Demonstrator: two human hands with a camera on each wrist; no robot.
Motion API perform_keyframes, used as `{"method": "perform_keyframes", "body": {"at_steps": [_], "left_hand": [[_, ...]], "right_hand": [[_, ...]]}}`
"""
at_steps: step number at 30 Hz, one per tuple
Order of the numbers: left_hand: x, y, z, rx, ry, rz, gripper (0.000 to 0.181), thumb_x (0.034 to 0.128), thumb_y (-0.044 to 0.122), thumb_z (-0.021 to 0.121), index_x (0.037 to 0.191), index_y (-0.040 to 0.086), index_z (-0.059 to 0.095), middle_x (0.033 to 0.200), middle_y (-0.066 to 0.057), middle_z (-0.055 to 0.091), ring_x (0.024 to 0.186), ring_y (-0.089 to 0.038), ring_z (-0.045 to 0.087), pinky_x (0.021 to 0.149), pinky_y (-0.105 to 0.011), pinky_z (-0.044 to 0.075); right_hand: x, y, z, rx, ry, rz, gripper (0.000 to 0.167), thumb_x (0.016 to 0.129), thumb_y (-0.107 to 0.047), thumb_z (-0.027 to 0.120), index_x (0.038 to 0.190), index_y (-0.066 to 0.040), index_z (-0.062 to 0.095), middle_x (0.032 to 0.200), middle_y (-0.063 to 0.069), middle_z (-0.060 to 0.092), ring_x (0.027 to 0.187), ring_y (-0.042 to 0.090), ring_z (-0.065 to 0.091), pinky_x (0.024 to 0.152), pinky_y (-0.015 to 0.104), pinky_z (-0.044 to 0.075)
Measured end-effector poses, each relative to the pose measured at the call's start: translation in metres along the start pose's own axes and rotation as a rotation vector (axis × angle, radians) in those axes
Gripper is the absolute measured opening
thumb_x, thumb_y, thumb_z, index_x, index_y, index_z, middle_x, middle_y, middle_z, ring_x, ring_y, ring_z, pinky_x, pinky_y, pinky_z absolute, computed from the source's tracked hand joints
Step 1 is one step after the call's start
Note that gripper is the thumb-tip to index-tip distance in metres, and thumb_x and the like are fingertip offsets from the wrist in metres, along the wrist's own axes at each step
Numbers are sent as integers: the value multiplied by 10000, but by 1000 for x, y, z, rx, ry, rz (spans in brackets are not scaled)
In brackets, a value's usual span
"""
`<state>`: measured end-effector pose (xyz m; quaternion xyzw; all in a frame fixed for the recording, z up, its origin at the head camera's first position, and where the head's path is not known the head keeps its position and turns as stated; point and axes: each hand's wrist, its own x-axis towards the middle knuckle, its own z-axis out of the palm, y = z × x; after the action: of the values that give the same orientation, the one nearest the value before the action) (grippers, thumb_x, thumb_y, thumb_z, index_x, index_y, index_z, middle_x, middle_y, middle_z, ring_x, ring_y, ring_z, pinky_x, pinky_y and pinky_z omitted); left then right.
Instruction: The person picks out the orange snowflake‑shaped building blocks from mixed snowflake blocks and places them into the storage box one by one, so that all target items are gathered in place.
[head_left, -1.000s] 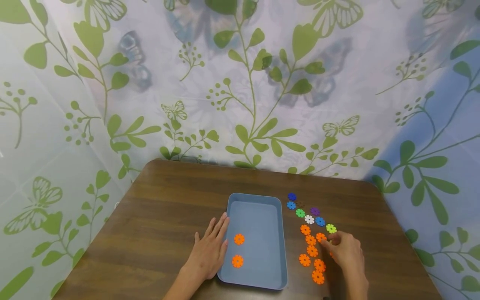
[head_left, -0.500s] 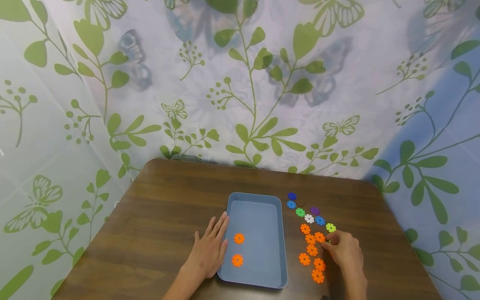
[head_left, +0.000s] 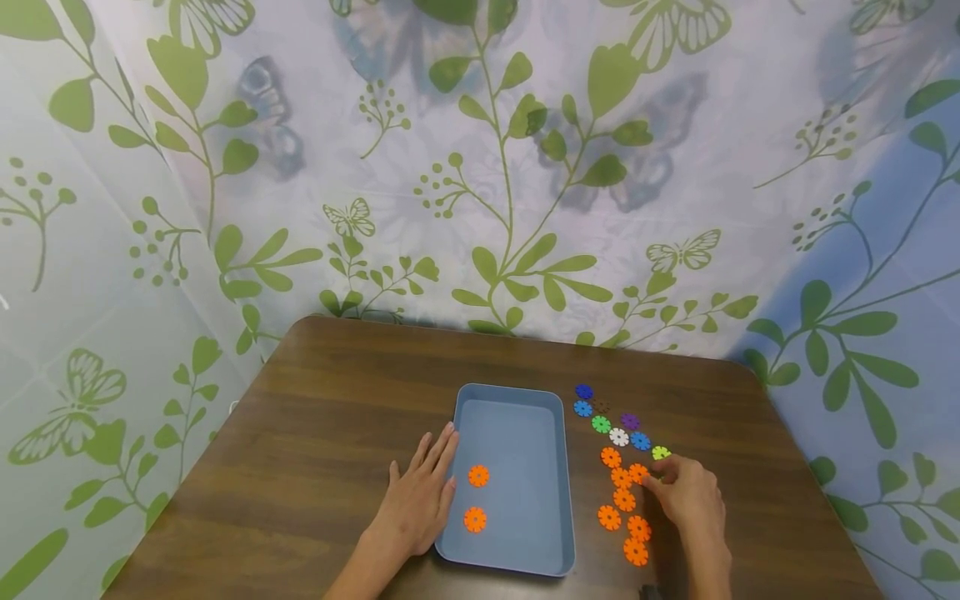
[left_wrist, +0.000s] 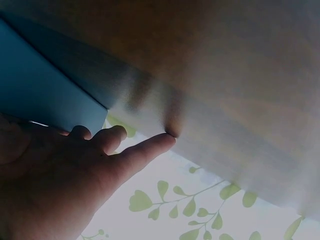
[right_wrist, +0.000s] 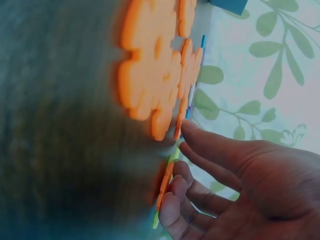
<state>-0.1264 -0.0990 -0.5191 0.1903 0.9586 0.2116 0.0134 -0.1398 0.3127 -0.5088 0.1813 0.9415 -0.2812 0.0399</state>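
Right hand [head_left: 688,498] partly hides yellow-green notched disc [head_left: 660,452], fingertips at flat orange notched plastic disc [head_left: 637,472] right of grey-blue rectangular tray [head_left: 521,467]; pinch indeterminable. Tray's long axis runs away from person. Left hand [head_left: 415,507], fingers straight, against tray.

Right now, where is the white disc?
In the head view, the white disc lies right of the tray, between the green disc and a blue disc.

Smooth plastic tray [head_left: 522,471], wood-grain table [head_left: 322,433]
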Motion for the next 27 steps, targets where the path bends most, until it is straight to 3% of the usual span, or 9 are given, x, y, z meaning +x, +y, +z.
{"method": "perform_keyframes", "body": {"at_steps": [7, 17, 27], "left_hand": [[-1, -1, 1, -8, 19, 17, 618, 1137, 254, 502, 1701, 79, 318, 1795, -80, 235, 1603, -458, 292, 1047, -898, 311], [-1, 0, -1, -9, 1, 4, 618, 1146, 256, 487, 1710, 91, 298, 1803, -66, 209, 1617, -443, 267, 1063, -890, 306], [-1, 0, 0, -2, 6, 7, 618, 1149, 256, 478, 1714, 97, 285, 1804, -68, 205, 1622, -436, 257, 1070, -884, 308]], "right_hand": [[1, -3, 2, 16, -16, 47, 219, 970, -172, 821, 1083, 11, 776, 1095, 287, 726, 1003, 473, 646, 815, 616, 512], [-1, -7, 1, -3, -37, 18, 310, 930, -273, 873, 1006, 17, 793, 984, 203, 737, 837, 335, 597, 721, 503, 525], [1, -11, 1, -6, -45, 49, 271, 903, -237, 903, 957, -8, 770, 924, 149, 734, 793, 301, 604, 685, 467, 521]]}}
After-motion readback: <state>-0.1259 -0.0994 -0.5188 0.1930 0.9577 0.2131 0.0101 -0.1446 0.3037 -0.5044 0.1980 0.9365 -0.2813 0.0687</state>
